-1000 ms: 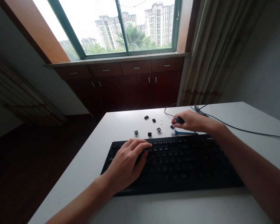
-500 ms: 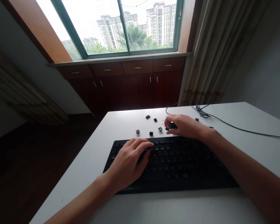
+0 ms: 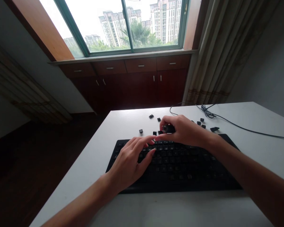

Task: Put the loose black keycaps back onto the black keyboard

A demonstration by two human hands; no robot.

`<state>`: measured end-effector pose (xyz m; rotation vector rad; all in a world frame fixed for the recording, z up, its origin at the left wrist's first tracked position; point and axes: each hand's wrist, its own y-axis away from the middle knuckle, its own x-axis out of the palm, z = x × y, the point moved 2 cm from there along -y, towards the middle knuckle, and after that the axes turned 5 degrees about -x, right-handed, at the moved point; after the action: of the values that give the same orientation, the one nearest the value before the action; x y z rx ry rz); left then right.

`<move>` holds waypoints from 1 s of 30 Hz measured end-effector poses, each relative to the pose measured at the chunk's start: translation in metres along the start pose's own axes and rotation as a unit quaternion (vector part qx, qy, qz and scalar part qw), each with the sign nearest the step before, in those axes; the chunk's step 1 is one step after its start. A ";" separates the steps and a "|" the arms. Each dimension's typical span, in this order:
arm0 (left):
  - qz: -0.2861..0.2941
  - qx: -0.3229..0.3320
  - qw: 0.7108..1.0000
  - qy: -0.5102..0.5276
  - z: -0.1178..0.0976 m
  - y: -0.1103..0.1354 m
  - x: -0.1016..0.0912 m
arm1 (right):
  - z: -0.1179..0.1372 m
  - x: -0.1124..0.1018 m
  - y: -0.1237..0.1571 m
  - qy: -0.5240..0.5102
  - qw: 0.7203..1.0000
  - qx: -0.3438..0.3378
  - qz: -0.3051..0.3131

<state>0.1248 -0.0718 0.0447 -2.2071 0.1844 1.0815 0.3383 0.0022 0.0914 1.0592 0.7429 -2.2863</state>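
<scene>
A black keyboard [image 3: 180,167] lies on the white table [image 3: 123,126]. My left hand [image 3: 130,160] rests on the keyboard's left part, fingers stretched over the keys and holding nothing. My right hand [image 3: 182,130] hovers over the keyboard's top row, its fingers pinched on a small dark object [image 3: 168,128] that I cannot name. Loose black keycaps [image 3: 151,116] lie on the table just behind the keyboard; more keycaps [image 3: 202,120] lie to the right of my right hand.
A black cable [image 3: 227,121] runs across the table's back right. Behind the table are dark wooden cabinets [image 3: 137,82] under a window [image 3: 123,25], with a curtain [image 3: 222,47] at the right. The floor drops away at the left.
My right hand has moved left along the back of the keyboard with the small dark object, from the blue tool towards my left hand. My left hand has stayed on the keys.
</scene>
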 end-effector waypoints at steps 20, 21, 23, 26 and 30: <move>-0.035 -0.039 0.997 0.056 0.002 -0.001 -0.005 | 0.018 0.005 0.003 -0.168 0.979 -0.055 0.101; -0.035 -0.050 0.997 0.052 0.002 0.000 -0.005 | 0.018 0.005 0.004 -0.163 0.980 -0.053 0.103; -0.032 -0.061 0.996 0.050 0.003 0.001 -0.005 | 0.017 0.006 0.004 -0.151 0.982 -0.050 0.101; -0.026 -0.070 0.996 0.057 0.004 0.001 -0.004 | 0.017 0.007 0.005 -0.120 0.988 -0.050 0.089; -0.017 -0.068 0.996 0.062 0.005 0.001 -0.004 | 0.019 0.008 0.006 -0.040 0.995 -0.057 0.074</move>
<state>0.1191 -0.0703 0.0450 -2.3926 0.1303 0.9636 0.3275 -0.0162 0.0944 0.9317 0.7284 -2.1206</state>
